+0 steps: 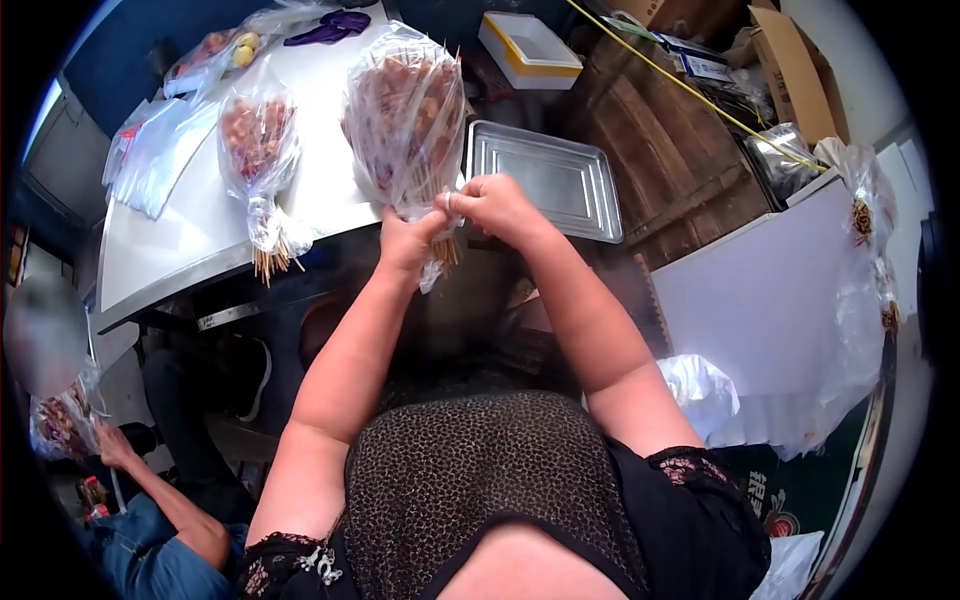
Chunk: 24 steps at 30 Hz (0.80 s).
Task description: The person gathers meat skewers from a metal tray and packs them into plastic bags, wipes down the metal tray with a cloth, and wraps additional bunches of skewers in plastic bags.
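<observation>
A large clear plastic bag of meat skewers (405,110) lies at the table's front edge, meat end pointing away and bare sticks towards me. My left hand (408,240) is closed round the gathered neck of this bag. Close beside it, my right hand (495,207) pinches a twisted bit of the bag's plastic. The stick ends poke out below my fingers, over the table edge. To the left rests a smaller bag of skewers (258,140), its neck gathered round the sticks.
The white table (325,130) also carries flat plastic bags (165,150) and a purple cloth (328,28). Right of it are a metal tray (545,180), a white-and-yellow box (530,50) and brown boards (650,130). At lower left, another person's hand (117,445) holds bagged skewers (65,420).
</observation>
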Each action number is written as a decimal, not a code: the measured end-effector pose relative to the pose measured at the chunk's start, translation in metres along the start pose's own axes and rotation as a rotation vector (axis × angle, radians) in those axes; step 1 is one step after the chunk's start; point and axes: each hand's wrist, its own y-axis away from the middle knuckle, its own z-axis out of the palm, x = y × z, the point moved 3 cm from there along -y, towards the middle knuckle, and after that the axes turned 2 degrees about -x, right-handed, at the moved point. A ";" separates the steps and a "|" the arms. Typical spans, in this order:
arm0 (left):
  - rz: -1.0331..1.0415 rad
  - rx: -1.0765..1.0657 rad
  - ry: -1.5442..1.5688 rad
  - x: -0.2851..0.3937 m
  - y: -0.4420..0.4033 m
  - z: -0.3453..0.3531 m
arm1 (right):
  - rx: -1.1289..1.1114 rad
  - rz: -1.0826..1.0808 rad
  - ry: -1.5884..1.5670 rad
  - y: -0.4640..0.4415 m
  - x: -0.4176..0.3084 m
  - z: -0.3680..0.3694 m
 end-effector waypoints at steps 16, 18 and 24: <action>-0.071 -0.126 -0.043 0.029 0.019 0.004 | 0.287 -0.443 0.038 0.020 -0.024 -0.012; -0.021 -0.048 -0.218 0.017 0.010 -0.002 | 0.388 -0.565 0.162 0.006 -0.047 -0.007; 0.038 -0.040 -0.537 -0.026 -0.028 -0.027 | 0.211 -1.001 0.658 0.023 -0.090 0.066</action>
